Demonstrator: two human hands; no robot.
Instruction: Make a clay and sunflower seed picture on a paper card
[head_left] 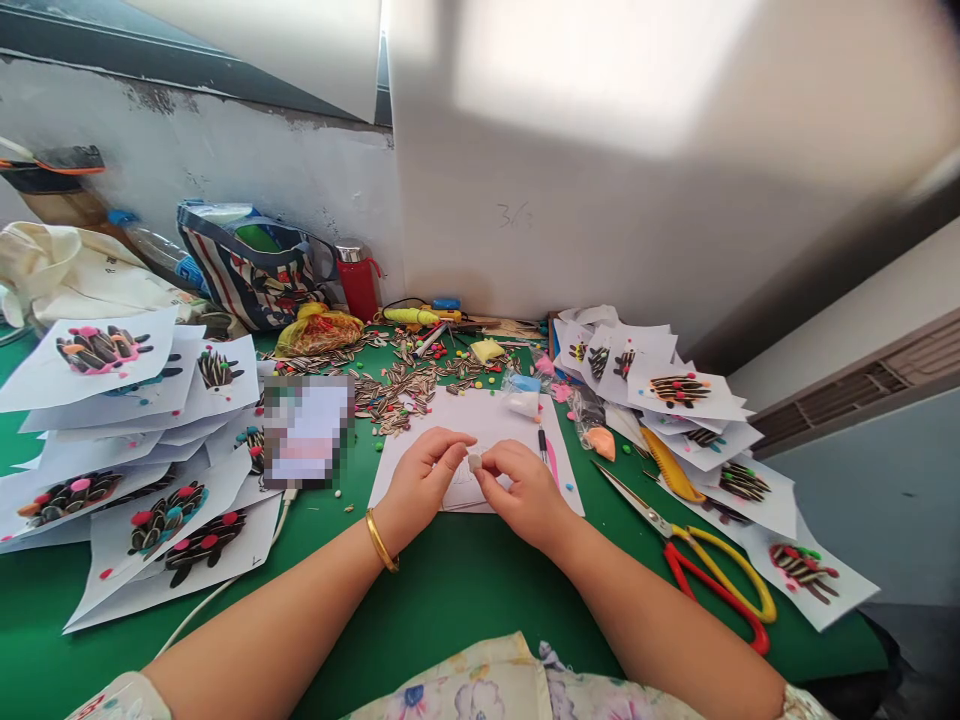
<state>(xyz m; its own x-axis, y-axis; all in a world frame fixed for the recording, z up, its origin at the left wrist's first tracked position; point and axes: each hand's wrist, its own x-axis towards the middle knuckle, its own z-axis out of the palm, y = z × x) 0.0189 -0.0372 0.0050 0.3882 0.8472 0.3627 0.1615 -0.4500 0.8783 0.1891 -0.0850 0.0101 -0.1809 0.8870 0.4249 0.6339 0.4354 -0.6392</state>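
Note:
My right hand point(525, 490) pinches a small greyish-white round lump point(475, 462) between thumb and fingertips. Close against it on the left, my left hand point(424, 475), with a gold bangle at the wrist, has its thumb and forefinger drawn together; what lies between them is hidden. Both hands are over white paper point(405, 435) bearing faint drawn lines, partly covered by my fingers. A black pen point(542, 443) lies on the sheet beside my right hand. Past its top right corner are a small bag of white clay point(523, 400) and an orange clay lump point(601, 443).
Striped sunflower seeds point(409, 385) and coloured beads spread behind the paper. Large scissors point(686, 550) and a yellow utility knife point(670, 465) lie right. Sheets with seed-covered figures pile up left point(187, 435) and right point(724, 440). A blurred phone-like object point(307, 430) trails a white cable. A red flask point(358, 285) stands behind.

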